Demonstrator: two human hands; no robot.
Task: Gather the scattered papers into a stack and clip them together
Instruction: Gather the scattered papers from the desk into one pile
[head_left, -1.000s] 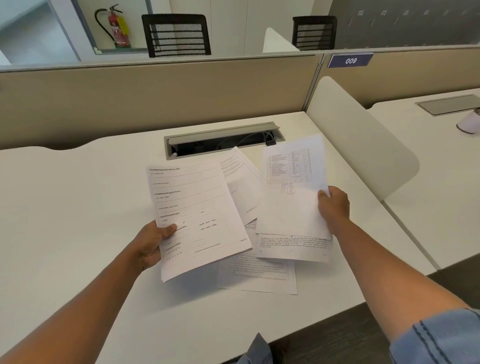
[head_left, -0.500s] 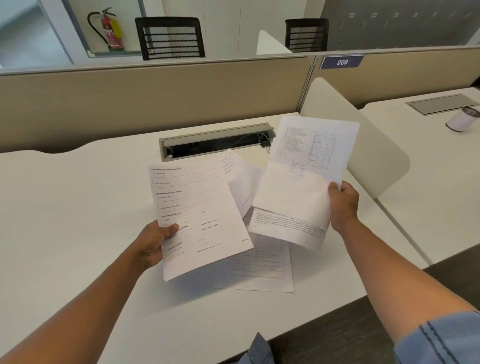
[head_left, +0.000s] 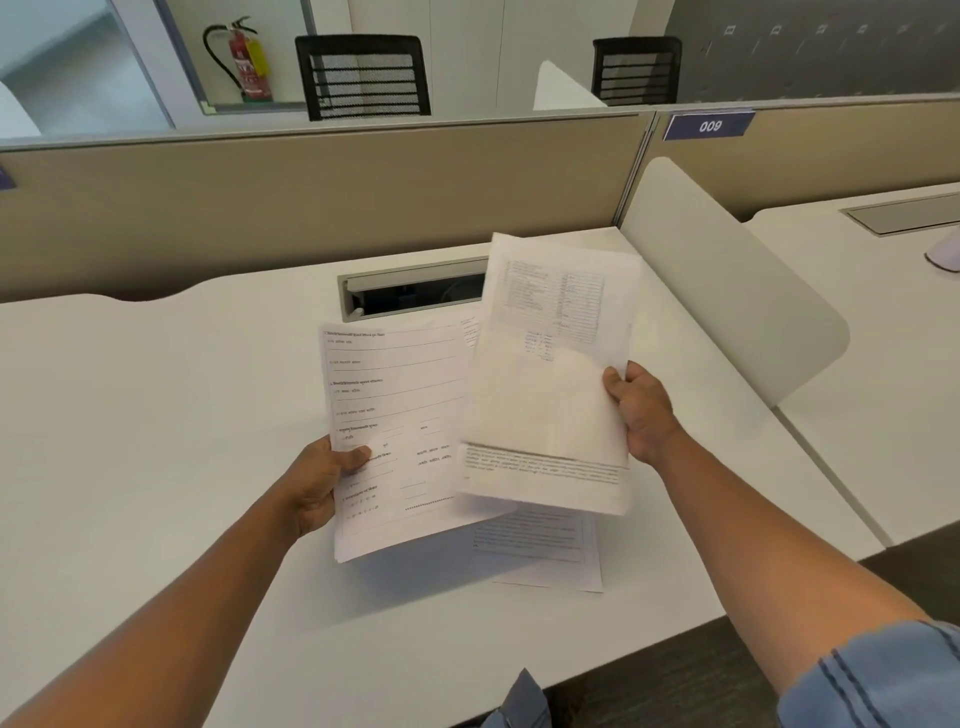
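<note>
Gathering partway | left hand (head_left: 322, 488) gripped form sheets (head_left: 395, 431) | right hand (head_left: 641, 415) pinched table sheets (head_left: 545, 374) above desk (head_left: 156, 415) | one sheet (head_left: 540, 551) lay on desk | no clip visible, clipping undone

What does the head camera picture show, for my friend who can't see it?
Two hands hold printed papers above a white desk: the left hand grips a form, and the right hand grips two sheets overlapping the form's right edge. One more sheet lies flat on the desk underneath.
</note>
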